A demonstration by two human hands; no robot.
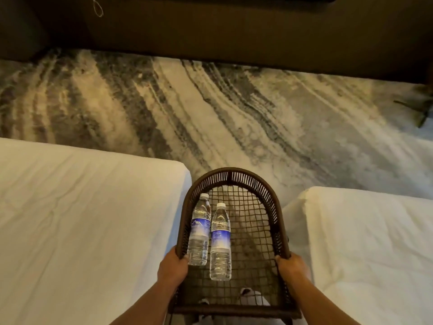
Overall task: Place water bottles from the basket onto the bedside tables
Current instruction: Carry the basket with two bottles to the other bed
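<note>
I hold a dark brown woven basket point(255, 181) in front of me, between two beds. Two clear water bottles with blue labels and white caps lie side by side on its mesh bottom: one bottle point(199, 229) against the left wall, the other bottle point(220, 242) just right of it. My left hand point(173, 268) grips the basket's left rim, its thumb touching the left bottle's base. My right hand point(293, 266) grips the right rim. No bedside table is in view.
A white bed point(77, 226) fills the left, another white bed point(375, 242) the right, with a narrow gap under the basket. Streaked grey and cream carpet point(210, 109) lies ahead. Dark furniture point(234, 34) runs along the far side. A dark chair base point(421, 109) sits at the right edge.
</note>
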